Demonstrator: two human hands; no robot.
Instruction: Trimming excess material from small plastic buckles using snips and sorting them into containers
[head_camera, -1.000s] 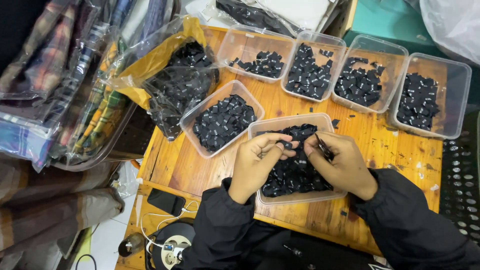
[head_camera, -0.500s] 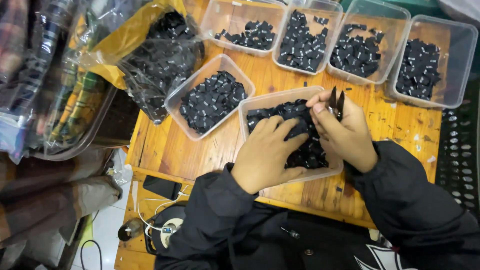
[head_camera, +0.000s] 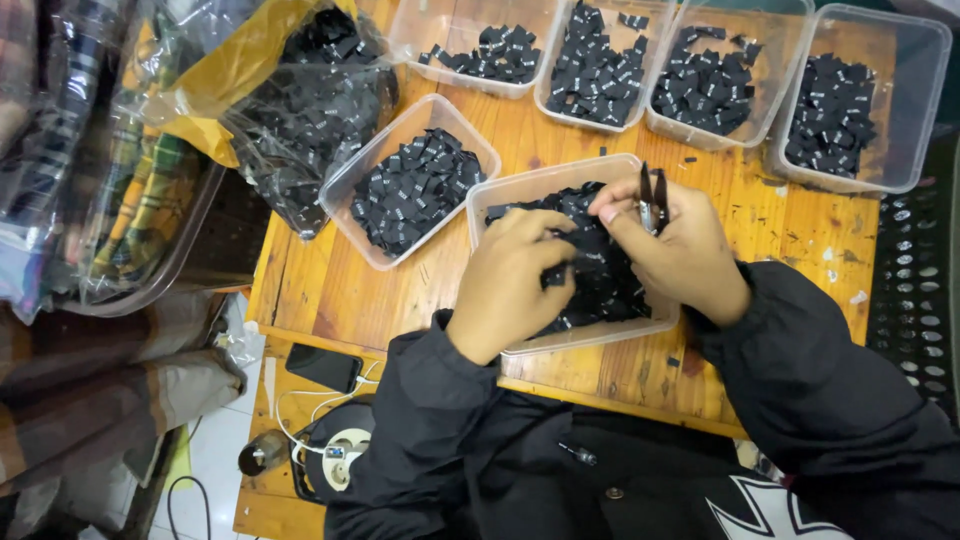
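Black labels, clear tub, wooden table

Wooden table sat center, scuffed top. Left of table: bagged plaid cloth. Below its left corner: pale tiled floor, cable reel, phone on lower shelf.

Six clear tubs and a plastic bag sit on the wooden table.
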